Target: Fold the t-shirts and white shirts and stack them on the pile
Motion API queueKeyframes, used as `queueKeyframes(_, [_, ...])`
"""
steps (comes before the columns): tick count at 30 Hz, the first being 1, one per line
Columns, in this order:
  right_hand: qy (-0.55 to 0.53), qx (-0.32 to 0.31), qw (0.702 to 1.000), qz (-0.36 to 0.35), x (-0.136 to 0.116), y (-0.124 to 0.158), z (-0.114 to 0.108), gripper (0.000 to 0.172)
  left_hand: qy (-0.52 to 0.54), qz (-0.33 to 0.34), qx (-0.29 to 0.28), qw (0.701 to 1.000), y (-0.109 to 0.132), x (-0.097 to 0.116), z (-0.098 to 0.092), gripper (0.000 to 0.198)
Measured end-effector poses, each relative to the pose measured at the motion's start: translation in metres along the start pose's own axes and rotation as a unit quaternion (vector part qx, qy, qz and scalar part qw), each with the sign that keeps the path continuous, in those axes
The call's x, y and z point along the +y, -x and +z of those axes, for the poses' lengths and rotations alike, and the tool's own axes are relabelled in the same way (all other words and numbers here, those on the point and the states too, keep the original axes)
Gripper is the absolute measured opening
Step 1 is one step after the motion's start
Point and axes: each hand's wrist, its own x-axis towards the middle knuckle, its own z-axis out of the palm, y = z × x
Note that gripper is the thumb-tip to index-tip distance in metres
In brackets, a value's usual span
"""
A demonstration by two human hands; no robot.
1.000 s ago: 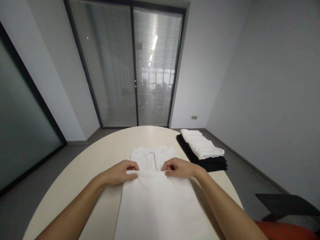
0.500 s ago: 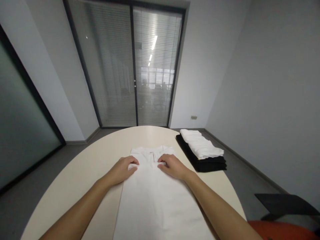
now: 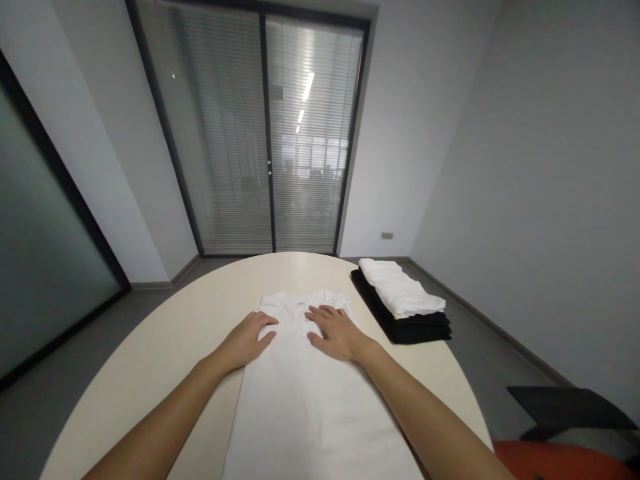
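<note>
A white garment [image 3: 310, 413] lies on the round cream table [image 3: 200, 313], its collar end away from me and its near end running out of the bottom of the view. My left hand [image 3: 249, 339] rests on the garment's left edge just below the collar, thumb and fingers apart. On the right side, my right hand [image 3: 336, 331] lies on the cloth near the collar with its fingers spread. Neither hand grips the cloth.
Folded black cloths [image 3: 425, 330] with a folded white cloth [image 3: 403, 290] on top lie at the table's right edge. An orange chair [image 3: 555, 461] with a black armrest [image 3: 570, 408] stands at the lower right. Beyond the table is a glass partition [image 3: 230, 133].
My right hand has let go of the cloth, spread its fingers and shifted slightly left. My left hand has opened a little wider. The small fold between them looks flatter.
</note>
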Motion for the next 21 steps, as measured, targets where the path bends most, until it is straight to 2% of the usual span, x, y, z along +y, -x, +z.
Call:
queueKeyframes(4, [0.004, 0.029, 0.999, 0.018, 0.014, 0.008, -0.018, 0.049, 0.003, -0.016, 0.004, 1.000, 0.002, -0.002, -0.005, 0.029])
queueKeyframes(9, [0.006, 0.011, 0.998, 0.063, 0.036, 0.016, -0.034, 0.030, -0.009, -0.009, -0.005, 1.000, 0.005, 0.002, -0.015, 0.022])
queueKeyframes(14, [-0.108, 0.002, 0.993, 0.044, 0.046, 0.019, -0.042, 0.019, 0.019, -0.010, 0.023, 1.000, 0.003, 0.014, -0.027, 0.019])
queueKeyframes(16, [-0.146, 0.039, 0.987, 0.045, 0.047, 0.019, -0.045, 0.021, 0.042, -0.020, 0.066, 0.997, 0.000, 0.016, -0.027, 0.022])
queueKeyframes(19, [-0.157, 0.140, 0.976, 0.061, 0.050, 0.016, -0.043, 0.026, 0.067, -0.048, 0.138, 0.987, -0.006, 0.009, -0.021, 0.028])
queueKeyframes(21, [-0.156, 0.150, 0.974, 0.069, 0.054, 0.013, -0.034, 0.028, 0.077, -0.061, 0.135, 0.986, -0.009, 0.001, -0.013, 0.030])
